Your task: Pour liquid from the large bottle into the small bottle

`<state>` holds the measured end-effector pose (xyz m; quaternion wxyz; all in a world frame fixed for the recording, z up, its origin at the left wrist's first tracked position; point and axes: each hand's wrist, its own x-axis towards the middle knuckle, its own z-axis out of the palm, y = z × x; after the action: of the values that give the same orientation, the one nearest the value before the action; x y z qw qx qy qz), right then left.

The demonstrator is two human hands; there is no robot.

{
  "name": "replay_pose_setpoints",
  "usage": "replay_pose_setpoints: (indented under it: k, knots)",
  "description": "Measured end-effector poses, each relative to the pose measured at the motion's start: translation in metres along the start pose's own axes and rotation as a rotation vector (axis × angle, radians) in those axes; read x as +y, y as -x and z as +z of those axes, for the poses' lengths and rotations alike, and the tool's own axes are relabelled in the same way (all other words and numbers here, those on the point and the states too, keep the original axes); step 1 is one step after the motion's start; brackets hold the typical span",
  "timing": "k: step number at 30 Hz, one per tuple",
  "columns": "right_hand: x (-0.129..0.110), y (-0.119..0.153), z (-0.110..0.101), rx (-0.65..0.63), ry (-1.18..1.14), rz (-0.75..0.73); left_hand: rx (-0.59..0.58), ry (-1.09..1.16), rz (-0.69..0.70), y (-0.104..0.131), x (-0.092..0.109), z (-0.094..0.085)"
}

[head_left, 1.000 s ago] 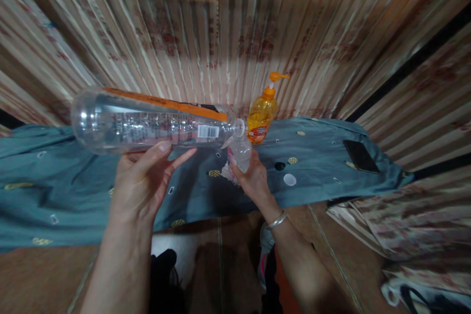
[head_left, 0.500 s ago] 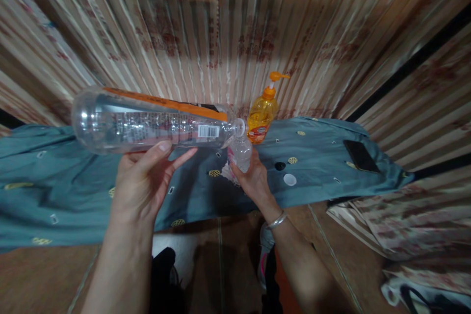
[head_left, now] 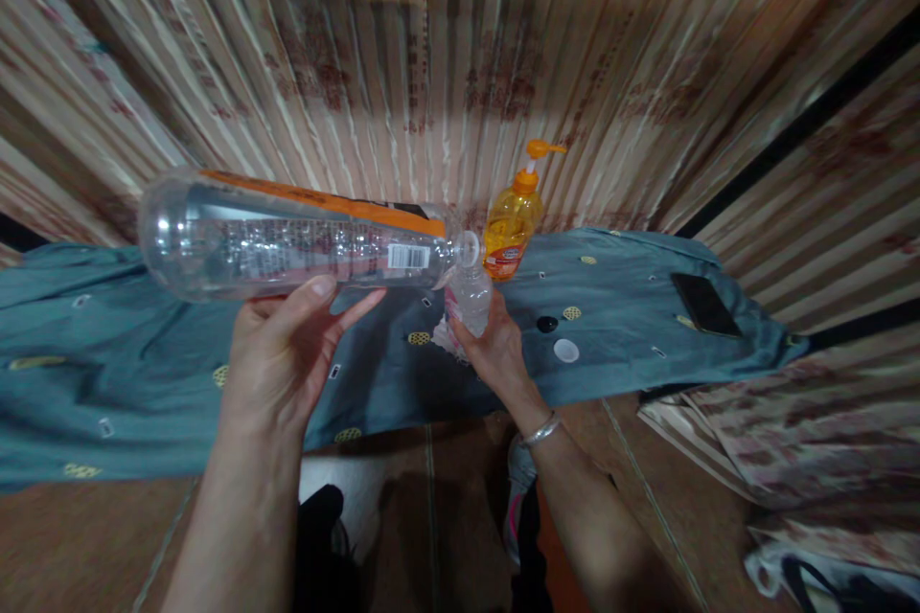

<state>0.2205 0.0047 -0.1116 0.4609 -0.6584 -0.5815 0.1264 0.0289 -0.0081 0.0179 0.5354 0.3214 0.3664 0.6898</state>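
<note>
My left hand [head_left: 287, 345] is closed on a large clear plastic bottle [head_left: 309, 244] with an orange-edged label and a barcode. The large bottle lies nearly level in the air, its capless mouth pointing right. Just under that mouth is the top of a small clear bottle [head_left: 472, 295], which my right hand [head_left: 495, 342] grips around its side. Whether the two mouths touch is hard to tell. Behind the small bottle stands a pump bottle [head_left: 512, 228] of yellow-orange liquid with an orange pump. My fingers hide part of the small bottle.
A green patterned cloth [head_left: 618, 268] covers the narrow table. To the right lie a dark cap [head_left: 547, 324], a white cap [head_left: 566, 351] and a black phone [head_left: 705, 304]. Pleated curtains [head_left: 359, 67] hang close behind and at both sides.
</note>
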Motion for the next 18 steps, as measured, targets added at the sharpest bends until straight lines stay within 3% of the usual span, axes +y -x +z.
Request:
replay_pose_setpoints:
  k: [18]
  knots:
    - [-0.0001,0.0004,-0.0004,-0.009,0.001,-0.001,-0.028,0.025,-0.008,-0.0008,-0.0007,-0.002]
